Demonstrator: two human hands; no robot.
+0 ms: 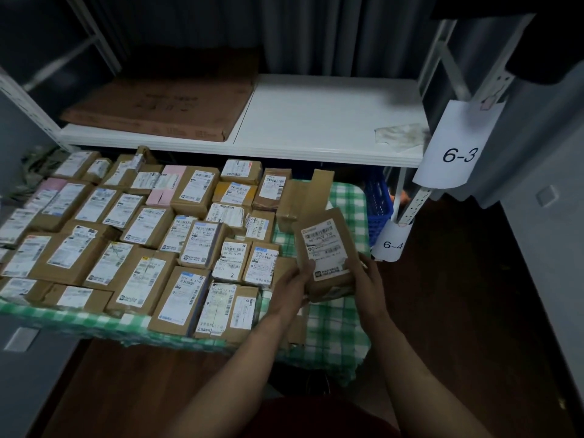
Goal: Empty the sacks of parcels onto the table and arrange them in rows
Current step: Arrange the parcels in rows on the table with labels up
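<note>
While most of the table [343, 316] is already covered, 1 brown parcel [325, 252] is in hand above the table's right end, label up and tilted toward the camera. The left hand [292, 287] grips its lower left corner, thumb pressed on the label face, other fingers curled under and out of sight. The right hand [371, 279] grips the right edge with fingers curled round it. Its fingertips are mostly hidden behind the parcel, so I cannot tell their spread.

Done, judging by layout: the laid parcels [136, 235] fill the table's left and middle in rough rows, labels up, edges touching. It looks like roughly 4 to 5 rows deep, but the count is not exact because the table's left edge is blurred. A taller open carton [303, 197] stands at the table's far right side, just beyond the held parcel. 1 more brown box [297, 330] sits at the table's front right, partly hidden by the left forearm.

Left to do: bare green-checked cloth shows only at the table's right end, so that strip is the likely slot for the held parcel. No sack is in view, so I cannot tell whether any remain to empty. The front row looks uneven and may need squaring.

Other: a white shelf [316, 121] above and behind the table carries a flat cardboard box [158, 105]. A blue crate [377, 210] sits just right of the table. Tags 6-3 [458, 154] and 6-4 [392, 245] hang on a post to the table's right.
</note>
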